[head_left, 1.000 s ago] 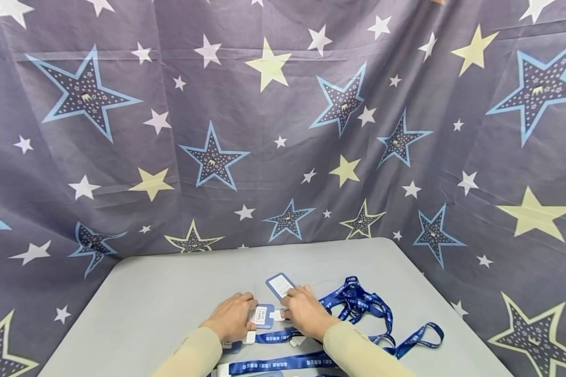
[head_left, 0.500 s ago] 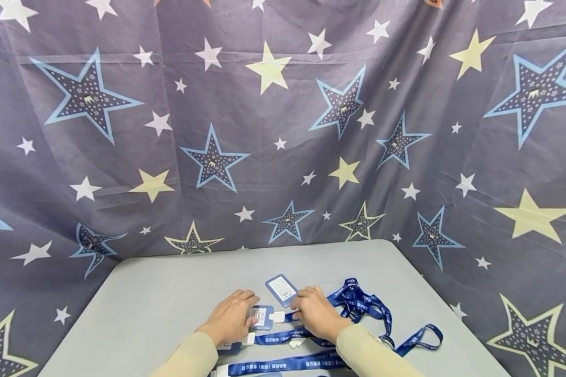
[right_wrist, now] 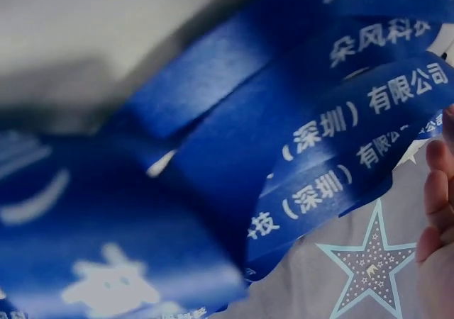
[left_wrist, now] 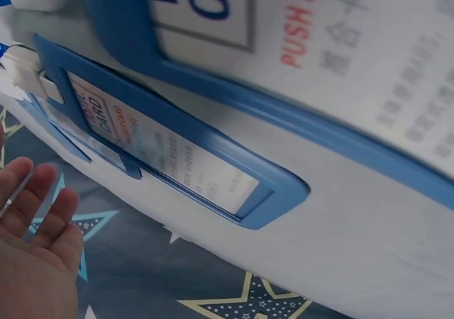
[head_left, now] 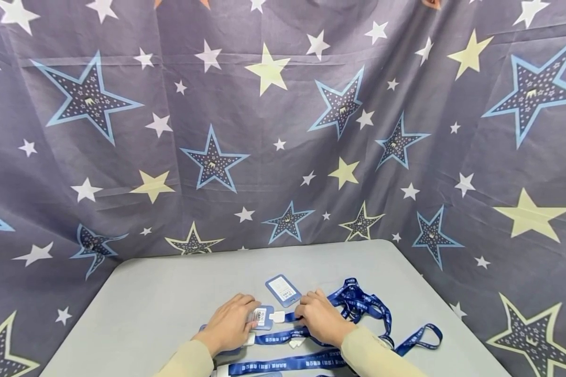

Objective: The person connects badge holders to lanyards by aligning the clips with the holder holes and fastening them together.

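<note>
My left hand point(head_left: 231, 320) rests with its fingertips at the left end of a blue-framed ID card holder point(head_left: 264, 318), which lies flat. In the left wrist view its fingers point(left_wrist: 53, 209) look loosely extended. A white clip point(head_left: 278, 316) joins that holder to a dark blue lanyard point(head_left: 290, 317). My right hand point(head_left: 322, 318) pinches this lanyard's strap just right of the clip; its fingertips are partly hidden. Another ID card holder point(head_left: 283, 290) lies slanted beyond both hands. In the left wrist view a second holder point(left_wrist: 170, 142) shows printed card text.
More lanyards lie nearer to me, one strap point(head_left: 287, 363) running straight across. A lanyard heap point(head_left: 358, 301) with a loose loop point(head_left: 429, 335) sits at the right. White connector pieces point(head_left: 296, 342) lie between straps. The grey table point(head_left: 170, 277) ends at a star-patterned curtain point(head_left: 283, 131).
My right hand has slid right from the white clip along the lanyard, uncovering the clip and some strap. The slanted card holder shows more fully. The left hand stays nearly in place.
</note>
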Motion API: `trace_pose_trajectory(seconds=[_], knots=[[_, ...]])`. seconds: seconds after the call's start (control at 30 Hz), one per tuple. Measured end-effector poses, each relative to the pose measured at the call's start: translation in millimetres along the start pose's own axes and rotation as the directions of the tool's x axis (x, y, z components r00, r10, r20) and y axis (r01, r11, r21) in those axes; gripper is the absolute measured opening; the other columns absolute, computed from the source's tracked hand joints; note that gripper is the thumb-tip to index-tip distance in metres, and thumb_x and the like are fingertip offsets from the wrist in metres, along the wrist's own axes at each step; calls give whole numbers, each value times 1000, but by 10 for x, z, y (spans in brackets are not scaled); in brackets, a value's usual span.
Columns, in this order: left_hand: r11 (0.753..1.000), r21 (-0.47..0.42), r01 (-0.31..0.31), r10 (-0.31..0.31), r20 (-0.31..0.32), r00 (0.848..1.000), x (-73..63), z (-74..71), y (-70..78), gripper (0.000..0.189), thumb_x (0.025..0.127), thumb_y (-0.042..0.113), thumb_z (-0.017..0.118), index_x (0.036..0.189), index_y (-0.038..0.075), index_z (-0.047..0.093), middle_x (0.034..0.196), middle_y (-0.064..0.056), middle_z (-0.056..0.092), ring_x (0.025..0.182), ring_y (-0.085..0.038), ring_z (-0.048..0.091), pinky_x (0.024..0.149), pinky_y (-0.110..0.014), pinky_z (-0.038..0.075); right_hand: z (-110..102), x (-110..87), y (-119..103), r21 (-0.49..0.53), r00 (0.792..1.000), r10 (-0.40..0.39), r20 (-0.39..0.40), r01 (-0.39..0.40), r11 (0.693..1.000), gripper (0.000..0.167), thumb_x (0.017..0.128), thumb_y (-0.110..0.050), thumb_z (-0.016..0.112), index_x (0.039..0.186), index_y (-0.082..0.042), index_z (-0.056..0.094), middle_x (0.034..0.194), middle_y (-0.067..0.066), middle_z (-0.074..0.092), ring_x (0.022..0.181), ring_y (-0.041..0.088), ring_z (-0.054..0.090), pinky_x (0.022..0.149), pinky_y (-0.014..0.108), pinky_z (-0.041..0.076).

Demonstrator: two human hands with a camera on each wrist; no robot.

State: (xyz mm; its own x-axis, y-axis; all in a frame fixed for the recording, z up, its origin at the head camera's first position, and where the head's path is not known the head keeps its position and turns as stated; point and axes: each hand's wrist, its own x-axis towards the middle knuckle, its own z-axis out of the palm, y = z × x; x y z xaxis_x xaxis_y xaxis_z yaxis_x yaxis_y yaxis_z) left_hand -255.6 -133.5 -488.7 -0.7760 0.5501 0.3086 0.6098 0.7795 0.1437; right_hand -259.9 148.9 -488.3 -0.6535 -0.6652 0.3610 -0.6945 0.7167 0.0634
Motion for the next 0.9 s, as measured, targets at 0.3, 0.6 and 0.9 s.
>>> trace_pose_trajectory(seconds=[0.3, 0.6, 0.9], knots=[[1000, 9, 6, -6, -10, 1000, -49, -12, -44, 43, 92, 22, 75, 132, 10, 67, 128, -2, 64, 122, -23, 57, 107, -46, 49, 34, -21, 27, -106, 998, -46, 34, 50, 993, 8, 80, -19, 82, 82, -23, 76, 78, -15, 54, 74, 7, 43, 72, 24, 34], [1000, -2, 13, -13, -17, 1000, -77, -7, -69, 42, 91, 19, 75, 131, 11, 68, 127, 0, 64, 122, -21, 58, 106, -46, 49, -70, -30, 12, -59, 989, -66, 132, 74, 996, 11, 79, -28, 87, 86, -28, 79, 80, -19, 56, 76, 4, 45, 71, 23, 32], [1000, 0, 14, -14, -17, 1000, -89, 23, -108, 41, 90, 19, 76, 130, 12, 69, 126, 0, 64, 121, -22, 58, 105, -47, 50, -146, -21, 3, 88, 973, -150, 173, 136, 987, 20, 80, -20, 86, 96, -31, 81, 89, -21, 67, 85, -1, 55, 74, 21, 34]])
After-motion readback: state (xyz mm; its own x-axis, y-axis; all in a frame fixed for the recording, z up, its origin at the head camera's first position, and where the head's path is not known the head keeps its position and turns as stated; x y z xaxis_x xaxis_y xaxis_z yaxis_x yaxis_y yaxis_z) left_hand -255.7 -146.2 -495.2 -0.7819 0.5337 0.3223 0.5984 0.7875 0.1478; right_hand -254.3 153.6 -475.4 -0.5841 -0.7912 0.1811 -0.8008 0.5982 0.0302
